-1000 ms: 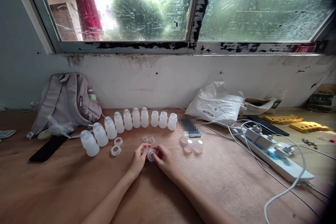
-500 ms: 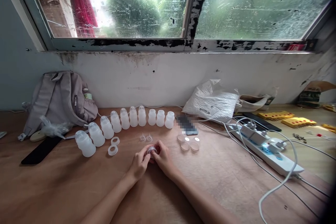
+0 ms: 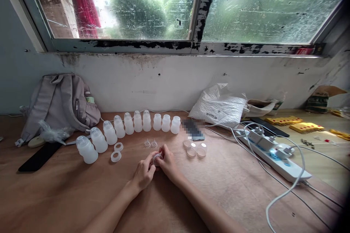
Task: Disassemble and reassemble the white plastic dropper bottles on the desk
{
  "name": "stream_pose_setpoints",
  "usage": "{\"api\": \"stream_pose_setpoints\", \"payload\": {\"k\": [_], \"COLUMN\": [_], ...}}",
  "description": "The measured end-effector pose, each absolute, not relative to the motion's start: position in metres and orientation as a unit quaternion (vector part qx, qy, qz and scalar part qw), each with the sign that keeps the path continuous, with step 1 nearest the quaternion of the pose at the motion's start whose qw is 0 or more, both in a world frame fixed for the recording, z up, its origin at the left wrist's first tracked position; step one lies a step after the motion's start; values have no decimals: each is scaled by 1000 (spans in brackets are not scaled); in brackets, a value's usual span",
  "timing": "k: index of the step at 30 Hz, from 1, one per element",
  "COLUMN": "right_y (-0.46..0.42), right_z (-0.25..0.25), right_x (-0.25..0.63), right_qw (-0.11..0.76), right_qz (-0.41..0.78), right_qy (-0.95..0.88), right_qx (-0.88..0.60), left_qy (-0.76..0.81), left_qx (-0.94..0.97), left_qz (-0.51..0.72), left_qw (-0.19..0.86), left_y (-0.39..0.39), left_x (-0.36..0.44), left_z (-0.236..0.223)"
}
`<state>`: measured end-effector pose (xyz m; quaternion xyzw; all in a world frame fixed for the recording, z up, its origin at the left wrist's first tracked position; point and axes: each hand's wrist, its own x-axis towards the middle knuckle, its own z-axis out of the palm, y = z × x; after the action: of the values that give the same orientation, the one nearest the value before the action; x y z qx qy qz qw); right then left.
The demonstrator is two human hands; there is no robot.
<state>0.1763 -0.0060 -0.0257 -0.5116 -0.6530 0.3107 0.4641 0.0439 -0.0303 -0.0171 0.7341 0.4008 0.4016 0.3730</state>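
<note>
Inspector: Head view. State of the hands?

Operator: From my remote post I see them together, low at the centre of the view. The left hand [image 3: 144, 174] and the right hand [image 3: 168, 164] both grip one clear ring-shaped piece [image 3: 157, 159] with their fingers. Those fingers cover part of it, so I cannot tell its full form.

Inspector: Its location?

Operator: Just above the table [image 3: 68, 196] or touching it; I cannot tell which. Right beyond the hands I record two small clear fittings [image 3: 147, 144], side by side. To the left lie two white rings [image 3: 116, 157], one nearer me than the other.

Inspector: Remaining items?

Operator: Seven topped bottles [image 3: 109, 133] curve along the left and back, all upright. Three open-necked bottles [image 3: 166, 123] continue the row to the right. Near the right hand I note several clear caps [image 3: 201, 151], grouped just in front of a phone [image 3: 198, 137]. A white power strip [image 3: 290, 169] lies farther right, under looping cables.
</note>
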Motion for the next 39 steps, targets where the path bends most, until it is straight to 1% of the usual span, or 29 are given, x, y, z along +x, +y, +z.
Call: {"api": "stream_pose_setpoints", "payload": {"k": [5, 9, 12, 17, 21, 25, 31, 34, 36, 39], "right_y": [-5, -4, -3, -5, -6, -10, -13, 6, 29, 69], "right_z": [-30, -32, -32, -33, -31, -25, -22, -19, -10, 9], "right_x": [176, 175, 175, 176, 176, 174, 174, 180, 186, 192], "right_qw": [466, 474, 490, 490, 482, 455, 448, 434, 401, 347], "right_qz": [309, 255, 228, 219, 190, 208, 245, 174, 113, 68], "right_qy": [-653, -673, -680, -685, -695, -715, -731, -740, -756, -751], "right_qx": [-510, -507, -496, -493, -499, -488, -453, -484, -505, -557], "left_qy": [412, 420, 429, 409, 413, 408, 429, 433, 432, 424], "left_qx": [738, 722, 680, 550, 494, 487, 411, 370, 351, 336], "left_qz": [397, 405, 420, 488, 494, 500, 572, 608, 621, 624], "left_qw": [359, 372, 420, 540, 584, 588, 566, 554, 552, 563], "left_y": [-31, -33, -33, -22, -15, -16, -11, -6, -3, -1], "left_x": [43, 46, 49, 50, 45, 43, 37, 31, 28, 25], "left_z": [-18, -15, -13, -18, -19, -14, -16, -17, -18, -18]}}
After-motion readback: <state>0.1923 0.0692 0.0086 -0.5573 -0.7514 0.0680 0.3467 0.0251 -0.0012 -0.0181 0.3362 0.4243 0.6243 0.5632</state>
